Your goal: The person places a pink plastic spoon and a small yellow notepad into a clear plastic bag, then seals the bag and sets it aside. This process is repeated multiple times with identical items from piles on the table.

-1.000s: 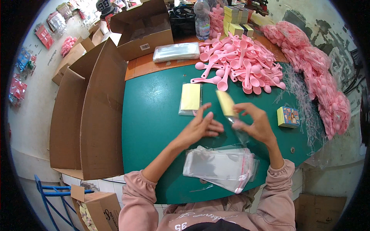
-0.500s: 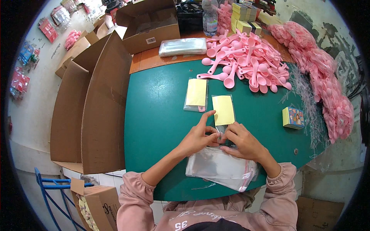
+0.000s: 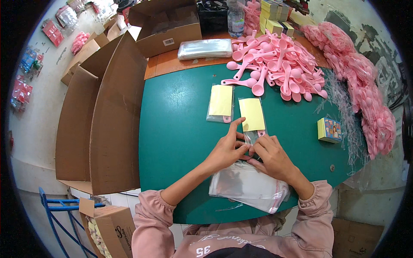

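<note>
A clear plastic bag (image 3: 248, 137) with a yellow card (image 3: 253, 114) and the end of a pink measuring spoon (image 3: 261, 133) inside lies in front of me. My left hand (image 3: 226, 149) has its index finger stretched onto the card's left edge, while thumb and other fingers pinch the bag's near end. My right hand (image 3: 273, 158) closes its fingertips on that same end, beside the left thumb. Just below both hands rests a stack of clear plastic bags (image 3: 241, 182). Farther left lies another filled bag, with a yellow card (image 3: 220, 100) and a pink spoon end.
Pink measuring spoons (image 3: 282, 64) are heaped at the far side of the green table (image 3: 172, 129). A small card stack (image 3: 329, 130) sits at right, near bundled bagged spoons (image 3: 365, 90). A tall cardboard box (image 3: 114, 120) borders the left. More clear bags (image 3: 204, 49) lie at the back.
The bag between my hands has shifted slightly away from me, and more of the pink spoon end shows below its card. Both hands have moved slightly away from me too.
</note>
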